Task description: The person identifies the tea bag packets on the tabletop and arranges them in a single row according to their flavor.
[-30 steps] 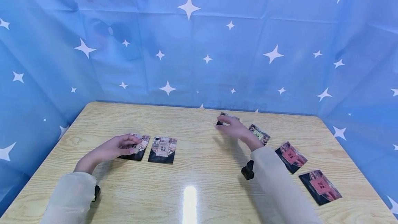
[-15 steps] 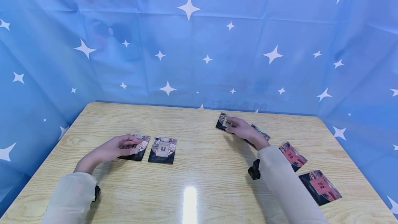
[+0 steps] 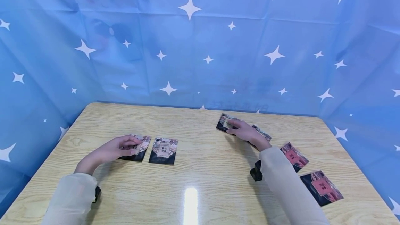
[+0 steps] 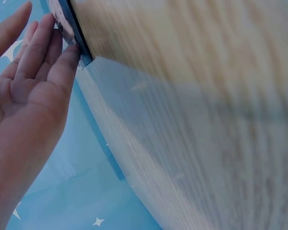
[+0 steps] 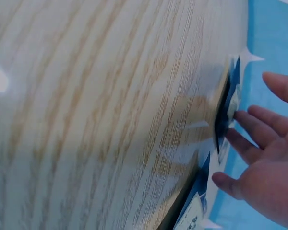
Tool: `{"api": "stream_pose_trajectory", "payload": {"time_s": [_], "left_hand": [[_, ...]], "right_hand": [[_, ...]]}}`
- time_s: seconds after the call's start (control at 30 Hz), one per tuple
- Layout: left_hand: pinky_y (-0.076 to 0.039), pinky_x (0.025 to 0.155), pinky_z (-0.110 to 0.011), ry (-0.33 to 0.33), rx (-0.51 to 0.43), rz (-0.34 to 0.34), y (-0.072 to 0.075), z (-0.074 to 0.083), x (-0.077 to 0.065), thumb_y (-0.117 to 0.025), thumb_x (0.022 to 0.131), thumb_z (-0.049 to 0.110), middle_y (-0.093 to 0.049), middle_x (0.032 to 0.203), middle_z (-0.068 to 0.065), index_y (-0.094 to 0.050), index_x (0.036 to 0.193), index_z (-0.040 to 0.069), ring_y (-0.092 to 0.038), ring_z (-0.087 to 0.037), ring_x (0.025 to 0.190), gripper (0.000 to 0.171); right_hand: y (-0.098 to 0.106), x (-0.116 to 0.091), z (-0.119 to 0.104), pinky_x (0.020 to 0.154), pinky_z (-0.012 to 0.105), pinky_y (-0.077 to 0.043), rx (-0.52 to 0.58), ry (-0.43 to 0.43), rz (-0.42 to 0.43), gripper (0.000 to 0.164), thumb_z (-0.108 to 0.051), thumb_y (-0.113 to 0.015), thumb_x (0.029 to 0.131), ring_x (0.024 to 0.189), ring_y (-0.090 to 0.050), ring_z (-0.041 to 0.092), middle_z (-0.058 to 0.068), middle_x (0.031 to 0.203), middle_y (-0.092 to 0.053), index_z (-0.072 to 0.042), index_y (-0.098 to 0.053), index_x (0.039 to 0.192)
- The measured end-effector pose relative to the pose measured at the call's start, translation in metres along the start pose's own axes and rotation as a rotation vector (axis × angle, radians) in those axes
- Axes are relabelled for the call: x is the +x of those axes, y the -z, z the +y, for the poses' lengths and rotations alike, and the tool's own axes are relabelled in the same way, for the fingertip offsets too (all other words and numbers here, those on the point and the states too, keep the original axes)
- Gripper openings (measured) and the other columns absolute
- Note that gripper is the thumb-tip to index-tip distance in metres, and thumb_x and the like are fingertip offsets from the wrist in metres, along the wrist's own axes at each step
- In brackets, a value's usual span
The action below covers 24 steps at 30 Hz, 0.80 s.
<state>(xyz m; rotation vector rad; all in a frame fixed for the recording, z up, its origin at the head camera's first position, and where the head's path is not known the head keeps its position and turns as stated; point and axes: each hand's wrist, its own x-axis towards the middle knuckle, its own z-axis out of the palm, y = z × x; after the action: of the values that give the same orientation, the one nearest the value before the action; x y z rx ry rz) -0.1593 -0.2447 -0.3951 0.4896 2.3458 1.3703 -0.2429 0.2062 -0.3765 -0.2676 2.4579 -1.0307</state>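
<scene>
Drawing back slightly toward the person's right since a second ago, the right hand (image 3: 245,133) is leaving more of the pale-labelled floral sachet (image 3: 223,123) exposed; the left hand (image 3: 115,148) is keeping its place. Both hands are grasping nothing: loosely extended right fingertips are appearing to touch that sachet, and the left ones are touching a pink-labelled floral sachet (image 3: 139,156) beneath them. A matching pink-labelled sachet (image 3: 163,151) is lying just right of the left hand; another pale-labelled sachet (image 3: 263,133) is lying partly hidden by the right wrist. Ideally, fingertips should be pressing lightly, keeping each sachet flat against the counter (image 3: 203,166) without creasing, while the right wrist is clearing its neighbour.
</scene>
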Motion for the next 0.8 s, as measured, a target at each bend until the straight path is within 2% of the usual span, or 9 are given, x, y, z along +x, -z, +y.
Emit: {"api": "stream_pose_trajectory", "payload": {"time_s": [0.2, 0.4, 0.57, 0.8], "left_hand": [[-0.042, 0.091, -0.044, -0.011, -0.007, 0.001, 0.0, -0.002, 0.0, -0.056, 0.091, 0.008, -0.039, 0.132, -0.031, -0.048, 0.122, -0.007, -0.035, -0.045, 0.123, 0.036], [-0.042, 0.091, -0.042, -0.014, 0.0, -0.001, 0.001, -0.004, 0.001, -0.057, 0.09, 0.009, -0.039, 0.132, -0.031, -0.048, 0.122, -0.007, -0.035, -0.045, 0.122, 0.036], [-0.043, 0.09, -0.04, -0.025, -0.006, -0.012, 0.001, -0.005, 0.002, -0.056, 0.091, 0.006, -0.039, 0.132, -0.031, -0.048, 0.122, -0.008, -0.035, -0.045, 0.122, 0.035], [-0.044, 0.089, -0.038, -0.004, -0.013, -0.008, 0.002, -0.005, 0.002, -0.056, 0.09, 0.007, -0.04, 0.131, -0.03, -0.048, 0.122, -0.007, -0.036, -0.044, 0.123, 0.035]], "right_hand": [[0.0, -0.001, 0.0, 0.103, 0.051, -0.023, 0.008, -0.019, -0.014, 0.056, -0.022, -0.049, 0.096, 0.134, -0.017, 0.035, 0.017, 0.147, -0.022, -0.007, -0.025, 0.144], [-0.001, -0.003, 0.002, 0.102, 0.052, -0.024, -0.017, -0.002, -0.032, 0.054, -0.024, -0.049, 0.096, 0.134, -0.02, 0.036, 0.018, 0.147, -0.023, -0.008, -0.028, 0.143], [-0.002, -0.006, 0.003, 0.102, 0.053, -0.024, -0.024, 0.033, -0.058, 0.053, -0.024, -0.049, 0.095, 0.134, -0.018, 0.036, 0.018, 0.146, -0.024, -0.007, -0.03, 0.142], [-0.008, -0.011, 0.001, 0.103, 0.054, -0.019, -0.058, 0.114, -0.078, 0.052, -0.022, -0.049, 0.095, 0.134, -0.015, 0.037, 0.02, 0.145, -0.026, -0.004, -0.032, 0.141]]}}
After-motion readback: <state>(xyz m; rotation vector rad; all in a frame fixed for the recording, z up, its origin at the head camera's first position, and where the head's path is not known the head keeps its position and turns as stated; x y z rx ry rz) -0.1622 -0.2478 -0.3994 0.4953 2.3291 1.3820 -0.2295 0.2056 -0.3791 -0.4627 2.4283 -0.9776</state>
